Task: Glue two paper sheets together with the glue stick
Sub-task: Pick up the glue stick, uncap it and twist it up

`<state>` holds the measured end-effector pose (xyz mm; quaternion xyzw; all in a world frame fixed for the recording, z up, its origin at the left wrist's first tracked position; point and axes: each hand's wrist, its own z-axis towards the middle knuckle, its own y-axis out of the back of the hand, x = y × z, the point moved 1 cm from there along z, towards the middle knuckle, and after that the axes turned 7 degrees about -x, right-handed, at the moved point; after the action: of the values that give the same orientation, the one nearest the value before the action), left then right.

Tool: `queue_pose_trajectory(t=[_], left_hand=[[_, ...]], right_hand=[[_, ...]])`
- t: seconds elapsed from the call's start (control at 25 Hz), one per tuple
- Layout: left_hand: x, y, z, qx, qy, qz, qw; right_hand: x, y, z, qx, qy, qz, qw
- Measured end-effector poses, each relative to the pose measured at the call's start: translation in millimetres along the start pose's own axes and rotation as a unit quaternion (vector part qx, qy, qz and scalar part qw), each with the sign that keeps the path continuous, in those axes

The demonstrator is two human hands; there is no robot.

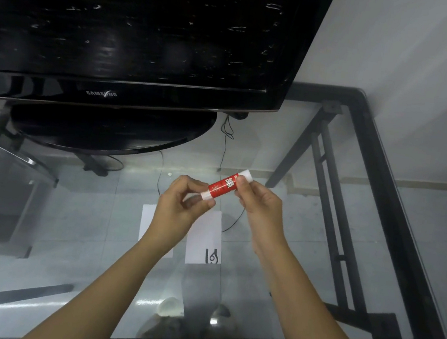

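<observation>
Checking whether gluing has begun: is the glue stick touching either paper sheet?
No, both hands hold the glue stick above the sheets.

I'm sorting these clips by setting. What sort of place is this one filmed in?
Probably a room in a home, not a workshop: a large black flat-screen television stands on a black-framed glass-topped table against a plain white wall, with a tiled floor visible through the glass.
</observation>
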<state>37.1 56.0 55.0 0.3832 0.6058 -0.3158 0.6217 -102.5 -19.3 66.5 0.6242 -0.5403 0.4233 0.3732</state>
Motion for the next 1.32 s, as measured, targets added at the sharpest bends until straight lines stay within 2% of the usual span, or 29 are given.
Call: queue_pose_trajectory(t=[0.04, 0.08, 0.12, 0.2, 0.24, 0.48, 0.52, 0.64, 0.68, 0.92, 1.08, 1.32], left_hand=[[0, 2, -1, -0.006, -0.035, 0.047, 0.998], [0, 4, -3, -0.002, -0.015, 0.046, 0.999], [-2, 3, -4, 0.009, 0.053, -0.001, 0.999], [-4, -1, -5, 0.028, 0.198, -0.117, 0.973], [-4, -1, -4, 0.027, 0.22, -0.136, 0.966], [-4, 4, -5, 0.002, 0.077, -0.096, 0.992], [-4, 4, -5, 0.004, 0.097, -0.1, 0.99], [-6, 3, -5, 0.023, 0.225, -0.141, 0.964], [-5, 3, -3, 0.026, 0.234, -0.143, 0.961], [-4, 7, -5, 0.005, 0.111, -0.125, 0.986], [-8, 4, -6, 0.022, 0.186, -0.119, 0.975], [-11, 10, -5, 0.013, 0.098, -0.127, 0.987]], right_hand=[[0, -1, -2, 0.002, -0.003, 0.001, 1.0], [0, -1, -4, 0.004, -0.006, 0.006, 1.0], [0, -1, -4, 0.005, -0.007, 0.013, 1.0], [0, -2, -6, 0.008, -0.009, 0.018, 1.0], [0, -2, -8, 0.009, -0.009, 0.017, 1.0], [5, -2, -13, 0.006, -0.015, 0.031, 0.999], [6, -2, -13, 0.01, -0.011, 0.031, 0.999], [6, -3, -16, 0.013, -0.005, 0.015, 1.0], [6, -3, -16, 0.014, -0.006, 0.013, 1.0], [6, -1, -16, 0.005, -0.005, 0.006, 1.0], [8, -3, -17, 0.012, 0.004, 0.013, 1.0], [8, -4, -18, 0.008, -0.007, 0.017, 1.0]])
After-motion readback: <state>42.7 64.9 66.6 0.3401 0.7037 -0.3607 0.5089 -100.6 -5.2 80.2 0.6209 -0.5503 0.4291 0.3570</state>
